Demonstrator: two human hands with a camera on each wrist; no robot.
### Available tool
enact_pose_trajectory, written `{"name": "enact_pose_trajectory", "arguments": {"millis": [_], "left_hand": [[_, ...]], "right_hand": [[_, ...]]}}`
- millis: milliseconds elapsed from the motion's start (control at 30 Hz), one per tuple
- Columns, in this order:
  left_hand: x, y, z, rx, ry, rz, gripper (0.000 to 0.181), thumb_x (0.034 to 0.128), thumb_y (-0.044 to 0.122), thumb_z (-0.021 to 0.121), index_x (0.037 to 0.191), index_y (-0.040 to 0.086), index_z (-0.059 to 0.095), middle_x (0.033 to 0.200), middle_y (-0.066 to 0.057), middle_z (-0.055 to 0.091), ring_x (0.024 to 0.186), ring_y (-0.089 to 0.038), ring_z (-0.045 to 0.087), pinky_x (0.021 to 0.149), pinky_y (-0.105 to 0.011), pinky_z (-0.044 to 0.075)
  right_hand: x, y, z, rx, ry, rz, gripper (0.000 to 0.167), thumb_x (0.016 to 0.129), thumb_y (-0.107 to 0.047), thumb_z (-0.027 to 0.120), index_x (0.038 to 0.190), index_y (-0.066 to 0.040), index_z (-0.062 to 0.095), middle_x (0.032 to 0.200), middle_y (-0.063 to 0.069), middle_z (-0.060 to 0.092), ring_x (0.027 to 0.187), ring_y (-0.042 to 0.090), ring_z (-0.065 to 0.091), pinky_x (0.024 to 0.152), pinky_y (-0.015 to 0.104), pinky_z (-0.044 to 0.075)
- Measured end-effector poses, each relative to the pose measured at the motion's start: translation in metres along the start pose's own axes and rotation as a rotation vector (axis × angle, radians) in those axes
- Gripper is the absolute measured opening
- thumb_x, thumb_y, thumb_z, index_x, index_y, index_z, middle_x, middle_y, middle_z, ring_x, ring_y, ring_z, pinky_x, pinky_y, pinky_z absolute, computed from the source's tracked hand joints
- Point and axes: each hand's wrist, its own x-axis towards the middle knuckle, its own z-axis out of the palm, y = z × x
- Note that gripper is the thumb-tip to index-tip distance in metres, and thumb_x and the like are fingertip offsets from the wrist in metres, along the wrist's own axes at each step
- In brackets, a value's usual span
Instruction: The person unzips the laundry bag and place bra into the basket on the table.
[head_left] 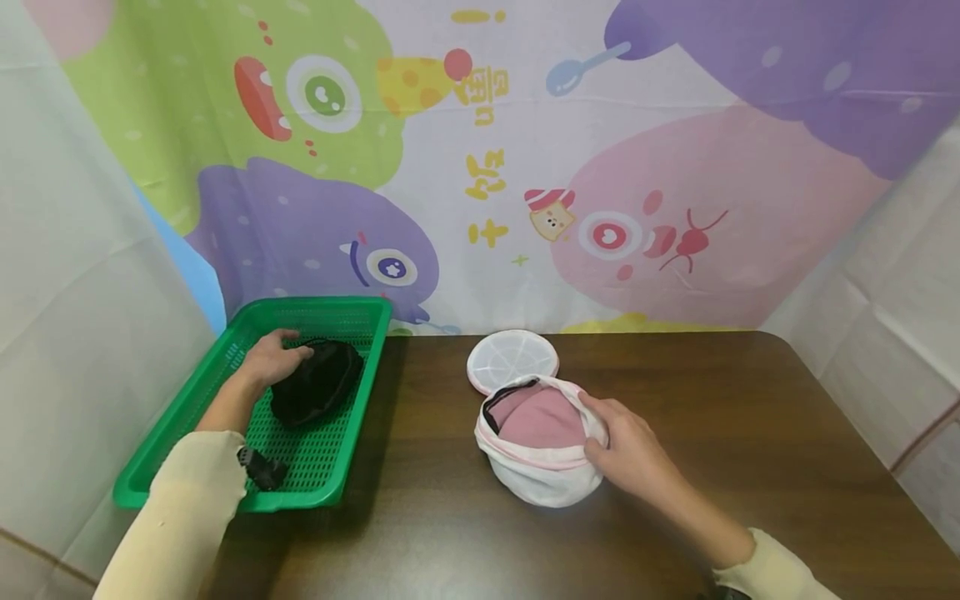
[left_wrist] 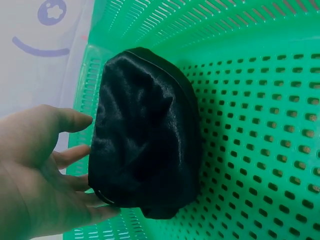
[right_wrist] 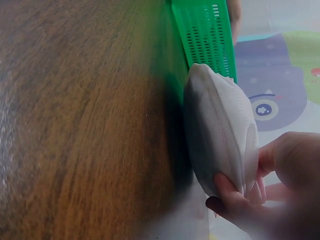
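A round white mesh laundry bag [head_left: 540,487] with pink trim stands unzipped on the table, a pink padded cloth piece [head_left: 543,421] inside it. Its round lid [head_left: 513,362] is folded back behind. My right hand [head_left: 633,446] pinches the bag's right rim between thumb and fingers. In the green basket [head_left: 352,450] lies a black satiny cloth piece [left_wrist: 145,135], rounded and folded; its exact kind cannot be told. My left hand [left_wrist: 45,170] is at its edge, thumb and fingers spread apart, the fingertips by the cloth. Part of the left fingers is hidden behind it.
The basket stands at the left of the brown wooden table [head_left: 697,383]. A printed cartoon curtain [head_left: 495,275] hangs along the table's back edge, and white cloth sheets [head_left: 892,275] hang at the sides. A dark wrist device [head_left: 261,469] is on my left sleeve.
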Motion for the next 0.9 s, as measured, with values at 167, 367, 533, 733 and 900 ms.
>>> {"name": "enact_pose_trajectory", "arguments": {"millis": [167,367,533,733,900], "left_hand": [[-0.002,0.004,0.000,-0.011,0.024,0.000,0.072,0.1185,0.030,0.044,0.176,-0.006,0.019,0.177,-0.045,0.022,0.161,-0.065,0.030,0.128,-0.076,0.038],[-0.006,0.010,-0.005,0.009,0.053,0.017,0.070,0.1185,0.030,0.044,0.175,-0.006,0.022,0.177,-0.044,0.025,0.162,-0.065,0.029,0.130,-0.075,0.037],[-0.009,0.016,-0.010,0.011,0.072,0.021,0.069,0.1188,0.030,0.042,0.175,-0.005,0.023,0.179,-0.042,0.023,0.164,-0.064,0.026,0.131,-0.075,0.035],[-0.013,0.024,-0.012,0.016,0.073,0.034,0.071,0.1192,0.033,0.042,0.176,-0.004,0.023,0.180,-0.041,0.021,0.165,-0.064,0.023,0.132,-0.076,0.034],[-0.015,0.028,-0.012,0.044,0.085,0.045,0.070,0.1195,0.032,0.043,0.176,-0.005,0.023,0.180,-0.041,0.023,0.166,-0.064,0.022,0.132,-0.076,0.034]], "right_hand": [[0.002,-0.001,0.000,0.017,-0.015,0.011,0.065,0.094,-0.003,0.072,0.158,0.000,0.062,0.145,0.026,0.074,0.132,0.046,0.071,0.114,0.066,0.057],[0.002,0.000,0.002,0.003,-0.003,0.006,0.065,0.091,-0.003,0.073,0.156,-0.001,0.064,0.144,0.025,0.075,0.129,0.045,0.072,0.111,0.065,0.058],[0.002,0.001,0.002,0.012,-0.007,0.018,0.066,0.091,-0.002,0.073,0.156,-0.002,0.064,0.146,0.025,0.074,0.133,0.046,0.071,0.113,0.066,0.057],[0.003,0.000,0.001,0.018,-0.012,0.022,0.066,0.091,-0.003,0.074,0.157,-0.001,0.064,0.147,0.025,0.073,0.135,0.047,0.070,0.114,0.066,0.057],[0.004,-0.001,0.000,0.022,-0.016,0.025,0.066,0.092,-0.003,0.074,0.157,-0.001,0.063,0.149,0.026,0.072,0.136,0.048,0.070,0.115,0.067,0.056]]}}
